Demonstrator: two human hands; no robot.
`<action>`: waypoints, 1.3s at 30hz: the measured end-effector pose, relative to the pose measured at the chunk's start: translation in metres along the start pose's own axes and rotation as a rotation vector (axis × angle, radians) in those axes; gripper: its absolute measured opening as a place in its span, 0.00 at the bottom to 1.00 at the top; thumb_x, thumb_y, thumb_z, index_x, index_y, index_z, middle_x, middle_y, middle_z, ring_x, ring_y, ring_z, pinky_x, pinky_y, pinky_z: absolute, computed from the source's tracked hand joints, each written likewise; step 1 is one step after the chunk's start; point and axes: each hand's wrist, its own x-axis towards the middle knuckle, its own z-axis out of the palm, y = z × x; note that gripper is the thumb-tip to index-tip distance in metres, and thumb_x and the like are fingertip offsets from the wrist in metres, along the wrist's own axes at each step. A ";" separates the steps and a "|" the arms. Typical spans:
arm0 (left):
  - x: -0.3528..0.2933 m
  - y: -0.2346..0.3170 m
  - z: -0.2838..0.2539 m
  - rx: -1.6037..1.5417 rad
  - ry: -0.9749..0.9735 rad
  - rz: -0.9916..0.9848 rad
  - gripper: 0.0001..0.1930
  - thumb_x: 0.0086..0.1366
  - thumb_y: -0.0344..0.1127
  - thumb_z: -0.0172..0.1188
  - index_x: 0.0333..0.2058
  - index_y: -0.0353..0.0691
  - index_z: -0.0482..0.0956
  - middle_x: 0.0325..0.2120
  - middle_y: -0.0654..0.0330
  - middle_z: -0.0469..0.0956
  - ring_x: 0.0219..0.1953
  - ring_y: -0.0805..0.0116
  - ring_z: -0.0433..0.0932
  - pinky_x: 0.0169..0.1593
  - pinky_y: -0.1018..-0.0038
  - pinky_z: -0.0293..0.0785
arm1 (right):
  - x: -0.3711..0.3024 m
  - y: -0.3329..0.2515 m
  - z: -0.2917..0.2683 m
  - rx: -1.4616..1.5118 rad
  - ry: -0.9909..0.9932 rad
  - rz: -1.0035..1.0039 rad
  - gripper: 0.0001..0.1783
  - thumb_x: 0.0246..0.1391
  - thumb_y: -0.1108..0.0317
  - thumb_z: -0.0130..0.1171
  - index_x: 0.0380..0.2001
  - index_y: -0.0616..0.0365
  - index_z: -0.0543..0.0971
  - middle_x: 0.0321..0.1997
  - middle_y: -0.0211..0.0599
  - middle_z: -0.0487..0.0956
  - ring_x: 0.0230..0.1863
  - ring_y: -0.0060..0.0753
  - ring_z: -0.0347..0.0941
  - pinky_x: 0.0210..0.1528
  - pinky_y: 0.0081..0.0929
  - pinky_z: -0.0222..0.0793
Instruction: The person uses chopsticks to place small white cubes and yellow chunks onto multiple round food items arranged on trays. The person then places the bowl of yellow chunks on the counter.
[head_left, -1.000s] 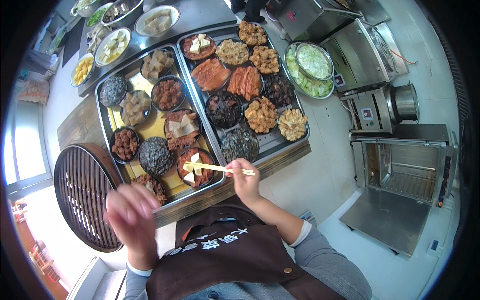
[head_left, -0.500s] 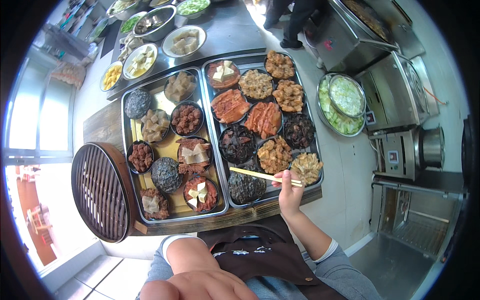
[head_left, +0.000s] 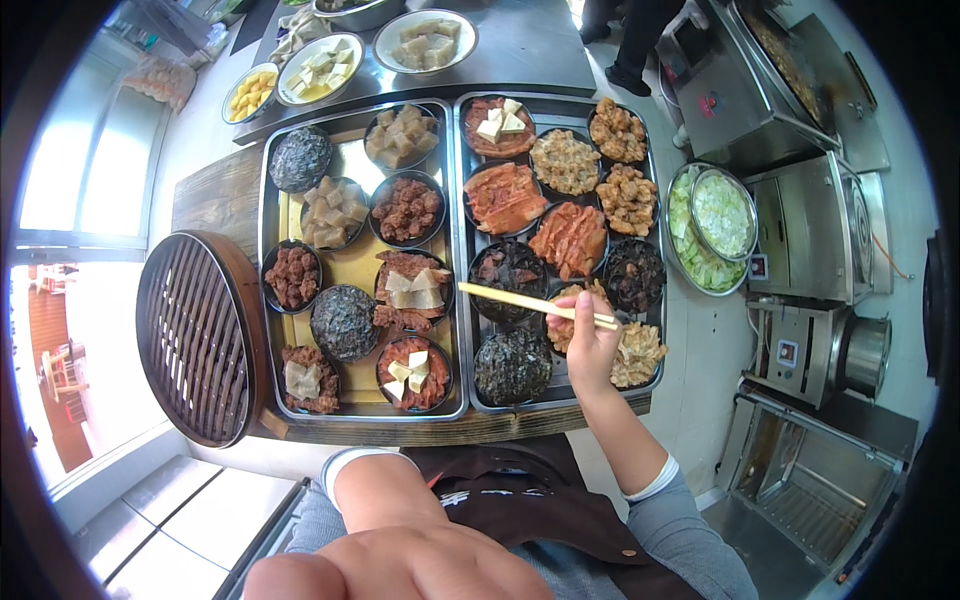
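Note:
My right hand [head_left: 592, 345] is closed around a pair of pale wooden chopsticks [head_left: 510, 299], held nearly level above the right metal tray [head_left: 562, 112]. Their tips point left, over the near edge of a bowl of dark, leafy-looking food [head_left: 507, 280]. Beneath the hand, a bowl of golden fried pieces [head_left: 563, 300] is partly covered. A black, seaweed-like ball [head_left: 513, 368] lies left of my wrist, and pale fried pieces [head_left: 638, 355] lie to its right. My left hand [head_left: 400, 560] looms large at the lower edge; its fingers run out of view.
The left tray [head_left: 350, 268] carries bowls of brown meat chunks, translucent cubes and black balls. Left of it leans a round slatted steamer [head_left: 195, 340]. Bowls of cubed food [head_left: 425, 42] stand behind. A cabbage basin [head_left: 683, 255] and steel kitchen equipment are at the right. Someone's legs show at the far right.
My right hand and the chopsticks have moved farther from me, from the near black ball toward the bowl of dark food. My view has shifted slightly; the left hand remains low in front.

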 end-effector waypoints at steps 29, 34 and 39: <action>-0.192 0.296 -0.285 2.967 0.812 -0.806 0.04 0.52 0.29 0.62 0.24 0.34 0.81 0.25 0.54 0.72 0.33 0.55 0.73 0.37 0.62 0.71 | 0.339 -0.019 0.339 -0.770 -0.418 -1.237 0.07 0.49 0.61 0.65 0.32 0.48 0.85 0.25 0.31 0.78 0.30 0.37 0.75 0.32 0.33 0.71; -0.187 0.290 -0.281 2.960 0.864 -0.807 0.03 0.51 0.27 0.62 0.25 0.34 0.80 0.26 0.55 0.71 0.33 0.56 0.72 0.37 0.63 0.70 | 0.349 -0.006 0.363 -0.779 -0.577 -1.343 0.07 0.50 0.62 0.64 0.32 0.47 0.85 0.26 0.30 0.79 0.31 0.36 0.76 0.33 0.31 0.72; -0.189 0.292 -0.280 2.952 0.888 -0.833 0.04 0.52 0.26 0.61 0.27 0.33 0.80 0.27 0.55 0.71 0.33 0.56 0.72 0.37 0.63 0.70 | 0.366 -0.006 0.376 -0.775 -0.660 -1.337 0.08 0.52 0.60 0.63 0.30 0.49 0.85 0.29 0.31 0.81 0.34 0.38 0.76 0.36 0.31 0.73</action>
